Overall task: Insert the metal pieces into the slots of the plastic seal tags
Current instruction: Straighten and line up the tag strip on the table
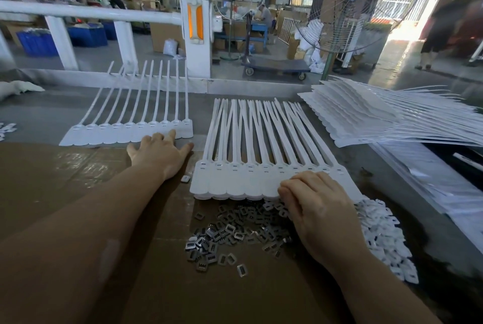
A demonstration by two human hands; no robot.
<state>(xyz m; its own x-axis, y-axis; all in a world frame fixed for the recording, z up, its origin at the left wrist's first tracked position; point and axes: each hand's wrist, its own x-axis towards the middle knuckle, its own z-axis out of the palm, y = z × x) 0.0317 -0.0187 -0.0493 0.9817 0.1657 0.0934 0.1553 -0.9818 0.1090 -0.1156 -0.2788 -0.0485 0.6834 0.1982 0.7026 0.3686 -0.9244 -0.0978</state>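
Left hand (pixel 159 152) lies flat, fingers spread, left of the tag stack (pixel 261 180); right hand (pixel 316 208) seemingly pinches the stack's near edge, metal pieces (pixel 235 234) just below.

From my feed there's a big standing fan (pixel 350 4) off to the right, a white railing (pixel 86 12) with an orange-lit post (pixel 194 23) straight ahead, blue crates (pixel 36 42) behind it, and a flat trolley (pixel 274 66). Blurry people far back, I think.

Seal tags (pixel 251 180): smooth white plastic. Metal pieces (pixel 235 232): shiny grey. Cardboard sheet (pixel 65 167): brown, taped glossy.
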